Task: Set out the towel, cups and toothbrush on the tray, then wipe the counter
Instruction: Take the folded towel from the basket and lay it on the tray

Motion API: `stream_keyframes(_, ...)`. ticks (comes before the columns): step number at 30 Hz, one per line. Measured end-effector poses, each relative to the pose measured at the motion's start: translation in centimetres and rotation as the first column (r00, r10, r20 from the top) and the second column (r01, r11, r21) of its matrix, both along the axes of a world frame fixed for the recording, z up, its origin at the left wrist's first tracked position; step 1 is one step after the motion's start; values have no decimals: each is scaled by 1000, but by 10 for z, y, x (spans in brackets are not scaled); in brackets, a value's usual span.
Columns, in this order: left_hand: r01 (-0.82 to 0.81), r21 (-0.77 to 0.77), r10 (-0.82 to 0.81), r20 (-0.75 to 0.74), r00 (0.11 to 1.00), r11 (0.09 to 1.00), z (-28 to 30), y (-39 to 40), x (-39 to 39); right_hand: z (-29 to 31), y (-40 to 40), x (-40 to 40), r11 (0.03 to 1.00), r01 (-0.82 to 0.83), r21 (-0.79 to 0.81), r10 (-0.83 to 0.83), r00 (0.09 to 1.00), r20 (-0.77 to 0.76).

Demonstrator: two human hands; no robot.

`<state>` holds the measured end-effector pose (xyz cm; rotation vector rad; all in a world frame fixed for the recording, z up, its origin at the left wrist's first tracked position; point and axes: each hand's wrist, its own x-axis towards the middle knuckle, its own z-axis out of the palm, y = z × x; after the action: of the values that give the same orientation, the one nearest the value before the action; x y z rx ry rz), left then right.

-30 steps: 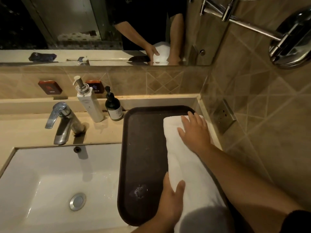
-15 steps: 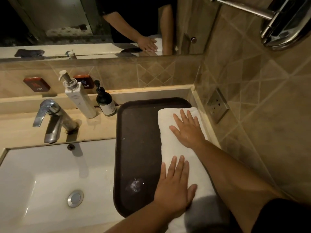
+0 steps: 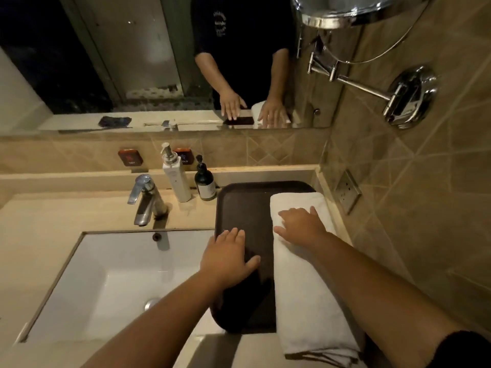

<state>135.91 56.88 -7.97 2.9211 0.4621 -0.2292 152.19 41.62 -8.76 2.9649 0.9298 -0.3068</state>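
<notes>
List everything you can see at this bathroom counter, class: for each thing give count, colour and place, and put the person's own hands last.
tray: one, dark brown, counter right of the sink
towel: one, white, folded along the tray's right side
sink: one, white, left
tap: one, chrome, behind the sink
pump bottle: one, white, back ledge
small pump bottle: one, dark, beside the white one
wall socket: one, metal, right wall
left hand: flat on the tray
right hand: flat on the towel

Both hands (image 3: 230, 254) (image 3: 301, 225) flat, palms down
</notes>
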Motion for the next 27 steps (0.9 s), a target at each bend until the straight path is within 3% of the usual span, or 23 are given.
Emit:
stream_keyframes(4, -55, 69, 50, 70, 996, 996, 56, 42, -21, 61, 21, -32, 997, -81, 13, 82, 996, -36)
stream_keyframes(10, -79, 153, 53, 166, 985, 985, 113, 69, -71, 142, 31, -94, 994, -103, 42, 100, 993, 68)
stream_keyframes(15, -78, 97, 15, 535, 845, 992, 109, 83, -120, 138, 35, -180, 900, -40, 435, -108, 945, 310)
stream_keyframes(18, 14, 76, -52, 524, 850, 997, 92, 88, -147, 120, 35, -237, 896, 25, 443, -206, 908, 365)
stream_keyframes(22, 198, 92, -218, 456, 863, 976, 81, 80, -182, 108, 24, -308, 925, 221, 308, -314, 902, 297)
stream_keyframes(27, 458, 128, -468, 403, 786, 880, 87, 35, -218, 110, -29, -395, 861, 437, 261, -497, 831, 250)
